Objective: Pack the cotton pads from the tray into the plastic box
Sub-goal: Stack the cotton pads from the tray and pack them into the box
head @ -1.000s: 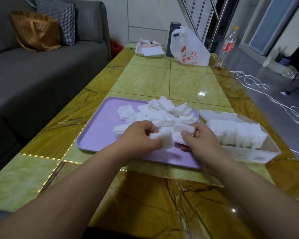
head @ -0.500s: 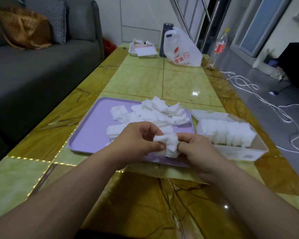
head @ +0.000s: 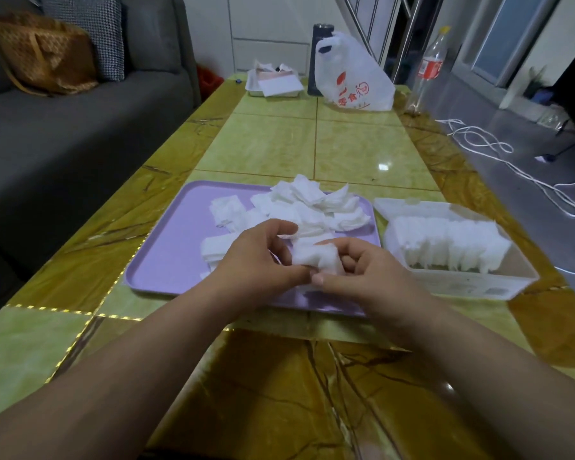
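Left hand [head: 256, 257] and right hand [head: 362, 270] fingers curled around a cotton pad bundle [head: 316, 257] above the tray [head: 166, 260]

Reaching in bare-armed from the near edge of the tabletop [head: 279, 147], left hand [head: 259, 257] and right hand [head: 369, 270] meeting, fingers curled, pinching a wad of cotton pads [head: 316, 258], thumb tips close together.

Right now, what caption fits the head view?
Left hand and right hand grip pads above the tray, beside the box.
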The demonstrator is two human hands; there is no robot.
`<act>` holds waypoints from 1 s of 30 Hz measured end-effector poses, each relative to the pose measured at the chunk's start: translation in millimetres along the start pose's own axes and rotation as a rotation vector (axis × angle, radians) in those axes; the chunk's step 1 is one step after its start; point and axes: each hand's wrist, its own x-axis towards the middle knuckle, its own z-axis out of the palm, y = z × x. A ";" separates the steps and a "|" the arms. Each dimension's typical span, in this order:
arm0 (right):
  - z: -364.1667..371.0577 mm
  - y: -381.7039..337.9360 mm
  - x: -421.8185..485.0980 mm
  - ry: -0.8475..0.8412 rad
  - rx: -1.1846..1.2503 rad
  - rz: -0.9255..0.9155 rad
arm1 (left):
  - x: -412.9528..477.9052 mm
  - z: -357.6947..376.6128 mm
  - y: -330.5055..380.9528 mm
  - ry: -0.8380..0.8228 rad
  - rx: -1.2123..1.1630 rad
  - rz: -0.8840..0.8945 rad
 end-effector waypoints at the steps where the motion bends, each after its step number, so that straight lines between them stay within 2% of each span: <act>1: 0.4 0.7 0.1 0.038 -0.102 -0.031 | -0.4 -0.1 -0.1 -0.032 0.025 0.016; 7: 0.9 0.7 -0.8 0.202 -0.602 -0.158 | -2.2 2.6 0.3 -0.071 0.114 0.094; 10: 2.1 0.6 -3.2 0.238 -0.665 -0.127 | -1.5 5.8 -0.7 -0.076 0.198 0.106; 15: 10.8 0.4 -5.7 0.259 -0.574 -0.029 | -0.4 7.0 -4.6 -0.088 0.219 0.068; 20: 26.5 0.2 -8.9 0.174 -0.485 0.066 | -1.2 15.6 1.1 -0.070 0.253 0.099; 23: 26.5 -2.3 -9.6 0.163 -0.483 0.048 | -2.0 14.7 2.0 -0.080 0.235 0.125; 26: 22.5 -5.0 -9.2 0.265 -0.518 -0.059 | -3.9 9.1 3.1 -0.114 0.058 0.105; 28: 17.5 -9.8 -7.5 0.319 -0.437 -0.089 | -5.0 8.2 4.6 -0.083 -0.034 0.080; 30: 14.5 -16.4 -7.3 0.318 -0.327 -0.055 | -5.9 8.8 4.3 -0.003 0.039 0.130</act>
